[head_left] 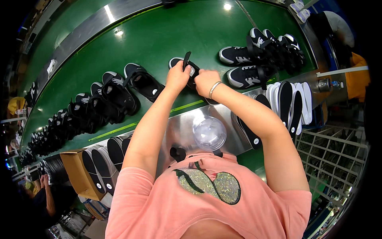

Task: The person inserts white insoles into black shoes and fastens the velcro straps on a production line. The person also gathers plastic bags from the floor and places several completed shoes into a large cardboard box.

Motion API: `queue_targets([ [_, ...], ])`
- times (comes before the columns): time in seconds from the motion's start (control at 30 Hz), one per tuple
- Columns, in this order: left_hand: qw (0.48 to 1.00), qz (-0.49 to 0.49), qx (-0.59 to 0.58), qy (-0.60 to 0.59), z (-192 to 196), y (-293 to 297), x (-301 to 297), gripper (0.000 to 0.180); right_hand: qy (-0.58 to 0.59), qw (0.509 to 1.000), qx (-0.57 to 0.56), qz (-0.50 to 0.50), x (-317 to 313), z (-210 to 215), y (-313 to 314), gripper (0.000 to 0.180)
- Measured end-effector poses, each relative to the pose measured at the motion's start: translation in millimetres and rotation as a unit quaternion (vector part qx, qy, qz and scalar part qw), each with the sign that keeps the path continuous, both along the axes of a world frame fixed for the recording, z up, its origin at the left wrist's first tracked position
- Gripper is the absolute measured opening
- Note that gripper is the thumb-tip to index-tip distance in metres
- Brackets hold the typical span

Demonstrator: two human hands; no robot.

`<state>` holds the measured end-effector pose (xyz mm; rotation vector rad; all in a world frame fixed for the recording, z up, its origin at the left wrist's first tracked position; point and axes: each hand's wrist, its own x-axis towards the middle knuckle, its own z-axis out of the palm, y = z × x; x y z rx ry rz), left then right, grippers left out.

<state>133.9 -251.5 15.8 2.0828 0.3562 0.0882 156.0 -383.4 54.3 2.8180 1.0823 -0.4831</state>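
A black sneaker (174, 61) with a pale toe edge lies on the green surface, held between my two hands. My left hand (178, 76) pinches a black strap (187, 58) that stands up from the shoe. My right hand (208, 82), with a bracelet at the wrist, is closed at the shoe's collar; its fingertips are partly hidden. Left of my hands sits another black sneaker (145, 82), its strap opened and a white round mark on the insole inside.
A green conveyor belt (159, 28) carries rows of black sneakers (115, 89) leftward and more sneakers (242, 55) at right. Below, a metal ledge (179, 131) bears a clear round plastic container (209, 133), stacked insoles (285, 97) and a cardboard box (77, 173). Another person (45, 195) is at lower left.
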Motion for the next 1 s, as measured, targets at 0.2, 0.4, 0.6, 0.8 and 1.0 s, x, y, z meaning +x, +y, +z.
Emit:
queue_targets([
  [0.2,0.998,0.041,0.036,-0.031,-13.2,-5.1,-4.6,0.023,0.090,0.988,-0.117,-0.036,-13.5,59.3,-28.0,0.044],
  [0.4,0.998,0.047,0.023,-0.039,-14.4,-8.4,-3.4,0.023,-0.024,0.995,-0.039,0.085,-16.3,46.5,-29.6,0.014],
  [0.6,0.996,0.060,-0.022,-0.057,-10.6,-7.3,-8.3,0.023,0.006,0.996,-0.033,0.082,-0.2,-6.9,3.6,0.014],
  [0.8,0.991,0.068,-0.099,-0.053,-18.1,-5.7,-8.9,0.024,0.120,0.982,-0.135,0.061,19.3,-24.3,14.0,0.020],
  [1.0,0.993,0.060,-0.078,-0.064,-17.8,-3.6,-9.8,0.024,0.235,0.909,-0.312,0.145,30.9,-15.4,35.4,0.030],
])
